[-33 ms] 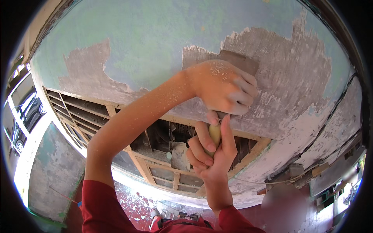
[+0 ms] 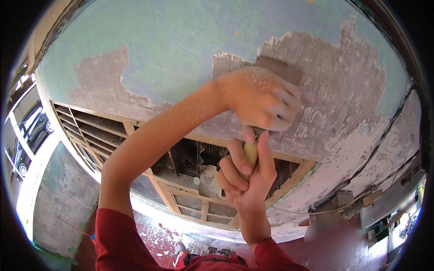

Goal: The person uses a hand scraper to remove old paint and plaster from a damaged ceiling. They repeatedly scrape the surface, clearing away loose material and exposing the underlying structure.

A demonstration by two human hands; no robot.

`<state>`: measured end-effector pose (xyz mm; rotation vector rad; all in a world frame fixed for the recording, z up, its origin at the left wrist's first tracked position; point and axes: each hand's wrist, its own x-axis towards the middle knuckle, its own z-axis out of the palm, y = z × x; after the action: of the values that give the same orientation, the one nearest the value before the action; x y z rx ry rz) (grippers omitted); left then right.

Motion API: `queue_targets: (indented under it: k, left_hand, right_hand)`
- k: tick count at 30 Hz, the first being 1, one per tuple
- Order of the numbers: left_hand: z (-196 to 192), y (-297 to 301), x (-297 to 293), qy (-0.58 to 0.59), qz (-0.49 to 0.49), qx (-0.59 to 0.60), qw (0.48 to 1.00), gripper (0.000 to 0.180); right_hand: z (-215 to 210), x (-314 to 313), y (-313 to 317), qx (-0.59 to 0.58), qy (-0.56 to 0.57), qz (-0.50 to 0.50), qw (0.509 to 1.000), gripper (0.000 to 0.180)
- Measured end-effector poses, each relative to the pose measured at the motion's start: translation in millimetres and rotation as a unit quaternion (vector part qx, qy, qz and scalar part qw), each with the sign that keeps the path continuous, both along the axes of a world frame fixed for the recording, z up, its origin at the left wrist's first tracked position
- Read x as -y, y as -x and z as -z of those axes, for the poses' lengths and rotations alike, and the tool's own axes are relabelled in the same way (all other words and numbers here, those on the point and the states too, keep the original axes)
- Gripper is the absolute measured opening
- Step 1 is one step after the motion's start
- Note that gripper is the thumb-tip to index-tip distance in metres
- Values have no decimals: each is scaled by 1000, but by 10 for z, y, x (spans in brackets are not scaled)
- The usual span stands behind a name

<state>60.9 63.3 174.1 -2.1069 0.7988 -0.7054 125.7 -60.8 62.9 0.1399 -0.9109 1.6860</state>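
A paint scraper [image 2: 281,68] lies with its broad dark blade against the wall [image 2: 181,49], at the edge between bare grey plaster and green-blue paint. Its yellowish handle points down toward me. My right hand [image 2: 246,174] is closed around that handle, thumb stretched along it. Over the lower part of the blade and the neck, my left hand [image 2: 266,101] is closed, its fingers curled and its back dusted with pale flakes. My left arm reaches across from the left with the elbow bent. The blade's lower part is hidden behind my left hand.
Below the scraped patch runs a wooden frame [image 2: 167,196] with slatted openings [image 2: 90,122]. A dark cable [image 2: 384,133] crosses the wall at right. Paint flakes [image 2: 158,235] litter the red floor. A dark car [image 2: 34,131] stands outside at far left.
Both hands and the scraper have shifted very slightly, the blade a touch upward and to the right. Both hands keep their grip.
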Motion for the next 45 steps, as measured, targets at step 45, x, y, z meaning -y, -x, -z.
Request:
queue_targets:
  k: [45]
  left_hand:
    - [-254, 20, -20, -20, -32, -50, 998, 58]
  right_hand:
    - [-165, -114, 7, -21, -10, -26, 999, 33]
